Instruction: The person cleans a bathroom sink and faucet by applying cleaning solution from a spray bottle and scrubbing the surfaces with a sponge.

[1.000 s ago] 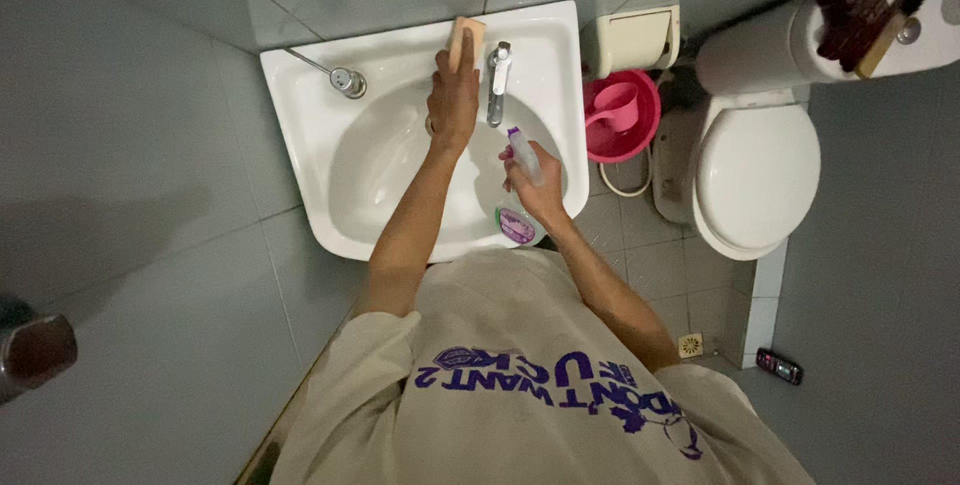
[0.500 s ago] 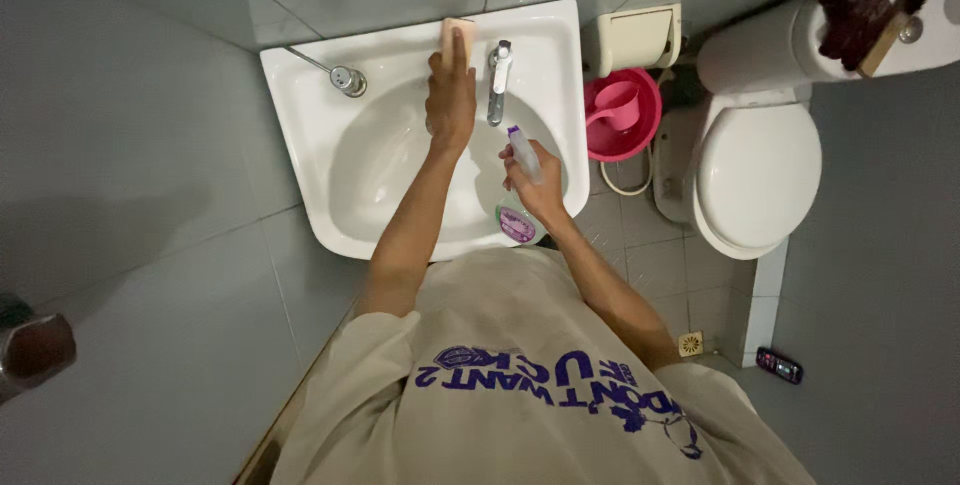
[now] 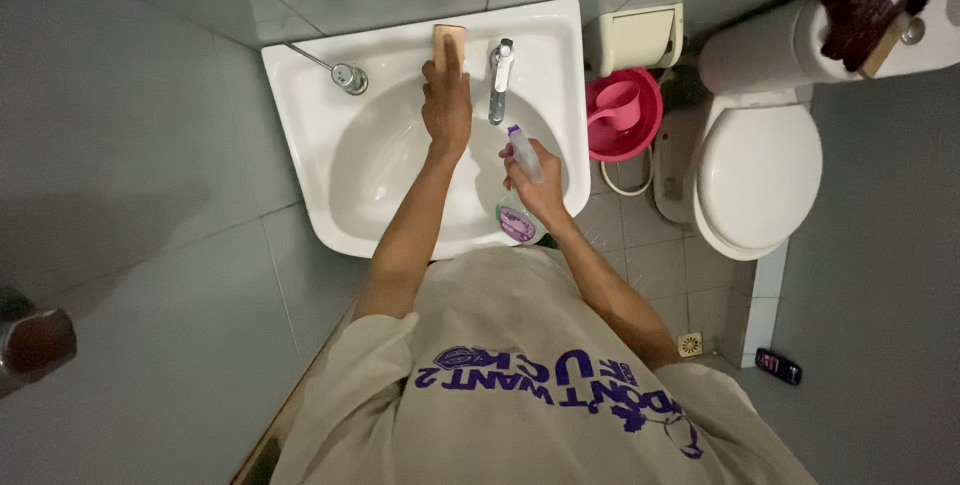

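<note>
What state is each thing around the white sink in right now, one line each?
White ceramic sink: basin dry-looking, no water running.
Chrome tap: off.
Tan sponge: pressed on rim by left hand.
Clear spray bottle: gripped by right hand.
White toilet: lid closed.

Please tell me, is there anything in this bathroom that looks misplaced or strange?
One thing stands out: a small dark flat device lies on the floor tiles near the toilet, an unusual place. The left hand pressing a sponge and the right hand holding a spray bottle look ordinary.
</note>
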